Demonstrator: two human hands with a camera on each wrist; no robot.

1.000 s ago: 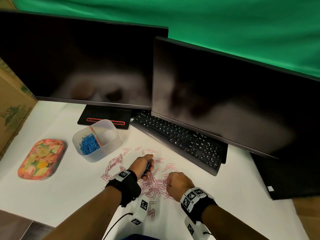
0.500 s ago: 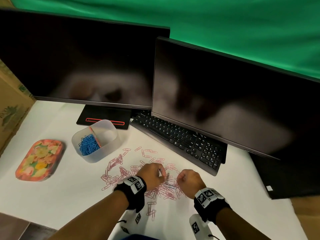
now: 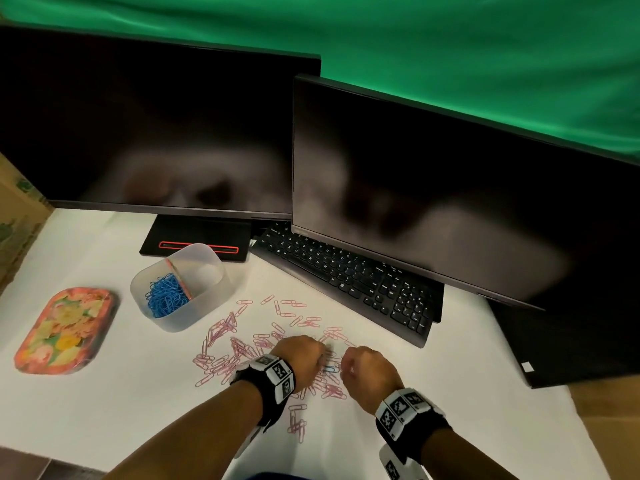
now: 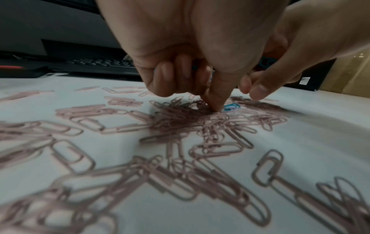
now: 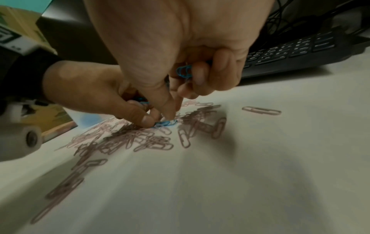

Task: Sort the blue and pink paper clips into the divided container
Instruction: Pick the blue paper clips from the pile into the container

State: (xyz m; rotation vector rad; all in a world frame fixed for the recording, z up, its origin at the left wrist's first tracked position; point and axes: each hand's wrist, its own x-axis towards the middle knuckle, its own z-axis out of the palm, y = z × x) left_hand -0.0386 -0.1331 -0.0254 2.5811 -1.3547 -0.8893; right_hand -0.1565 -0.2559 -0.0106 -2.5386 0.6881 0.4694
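Pink paper clips (image 3: pixel 242 344) lie scattered on the white table (image 3: pixel 104 410). One blue paper clip (image 3: pixel 330 369) lies among them, between my two hands. My left hand (image 3: pixel 320 358) is curled, holds blue clips (image 5: pixel 143 99) in its fingers, and its thumb tip touches the loose blue clip (image 4: pixel 231 106). My right hand (image 3: pixel 346 367) grips a few blue clips (image 5: pixel 184 72) in its curled fingers, while its thumb and forefinger point down at the loose blue clip (image 5: pixel 166 122). The divided container (image 3: pixel 221 271) stands at the back left, with blue clips (image 3: pixel 164 296) in its left compartment.
A black keyboard (image 3: pixel 346 282) lies just behind the clips under two dark monitors (image 3: pixel 433 202). A monitor stand base (image 3: pixel 197 240) sits behind the container. A flowered tin (image 3: pixel 65 327) lies at the left. A cardboard box (image 3: pixel 17 216) borders the table's left edge.
My left hand has moved right and nearer, away from the container, and now meets my right hand over the loose blue clip. The right hand has barely shifted.
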